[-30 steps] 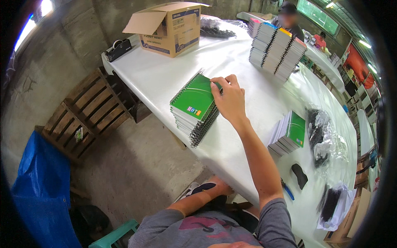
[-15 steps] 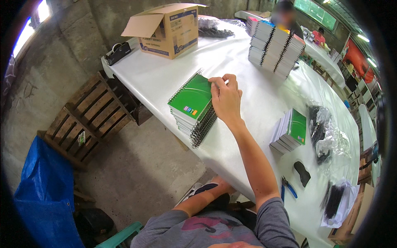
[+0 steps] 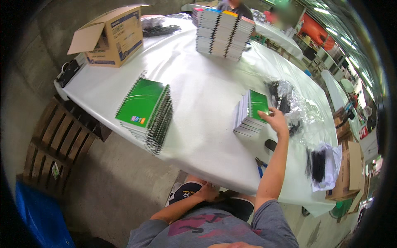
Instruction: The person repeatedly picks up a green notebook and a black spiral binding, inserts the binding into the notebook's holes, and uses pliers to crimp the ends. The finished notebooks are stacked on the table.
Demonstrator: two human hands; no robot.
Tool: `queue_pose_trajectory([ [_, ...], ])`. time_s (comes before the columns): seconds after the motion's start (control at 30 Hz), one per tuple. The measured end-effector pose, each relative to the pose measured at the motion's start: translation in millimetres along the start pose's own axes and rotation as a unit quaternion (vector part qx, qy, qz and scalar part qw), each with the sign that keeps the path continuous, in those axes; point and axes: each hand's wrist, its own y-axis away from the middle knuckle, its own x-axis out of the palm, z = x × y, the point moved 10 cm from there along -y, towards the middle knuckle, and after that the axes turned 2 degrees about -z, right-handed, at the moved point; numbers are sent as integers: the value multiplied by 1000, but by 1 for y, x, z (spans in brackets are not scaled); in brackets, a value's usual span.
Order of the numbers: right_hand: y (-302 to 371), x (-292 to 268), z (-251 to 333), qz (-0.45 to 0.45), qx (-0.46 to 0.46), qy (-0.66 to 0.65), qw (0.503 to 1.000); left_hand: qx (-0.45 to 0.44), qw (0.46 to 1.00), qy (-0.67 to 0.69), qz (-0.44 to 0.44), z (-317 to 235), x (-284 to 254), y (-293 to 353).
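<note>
1. Head view: the small stack [image 3: 244, 118] sits on the right half of the table [image 3: 198, 140], just left of the right hand's [image 3: 274, 120] fingers, which meet its top cover at the right edge.
2. The cover's long axis runs roughly away from the person, so the fingers come at a long side.
3. Thumb and forefinger make a narrow gap at that edge, thumb over the green face; I cannot tell whether they have closed on a book.
4. The right hand is by far the nearer. The left hand [image 3: 208, 193] rests low by the lap, fingers curled; whether it holds anything I cannot tell.
5. Well to the left stands the coil stack [image 3: 142, 99], its long axis slanting from near left to far right, with springy dark coils bristling along both long sides.
6. The small stack is blocky: smooth green cover, white page edges in thin layers, no coils visible.
7. Beyond the right hand lies crinkled clear plastic [image 3: 304, 108] around black bundles; nearer are blue-handled pliers [image 3: 260, 168] and a rounded black piece [image 3: 270, 144]. The tabletop is glossy white, faintly rippled.
</note>
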Motion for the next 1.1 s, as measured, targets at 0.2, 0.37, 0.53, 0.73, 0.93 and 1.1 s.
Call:
queue_pose_trajectory([
  [0.2, 7, -29, -5, -111, -80, -133, 982, 217, 895, 389, -38, -73, -118, 40],
  [0.37, 78, -42, 40, -63, -147, -379, 911, 80, 741, 277, -606, -7, -278, 138],
  [0.53, 181, 10, 58, 35, -177, -215, 960, 62, 548, 589, -590, 39, -304, 131],
  [0.73, 154, -68, -59, -125, -160, -296, 933, -70, 774, 101, -622, 5, -324, 162],
  [0.93, 101, -189, -293, -305, 186, 205, 911, -127, 903, -52, -407, -5, -289, 110],
  [1.1, 76, -165, -305, -217, 181, 270, 920, -156, 886, -38, -434, -4, -271, 113],
])
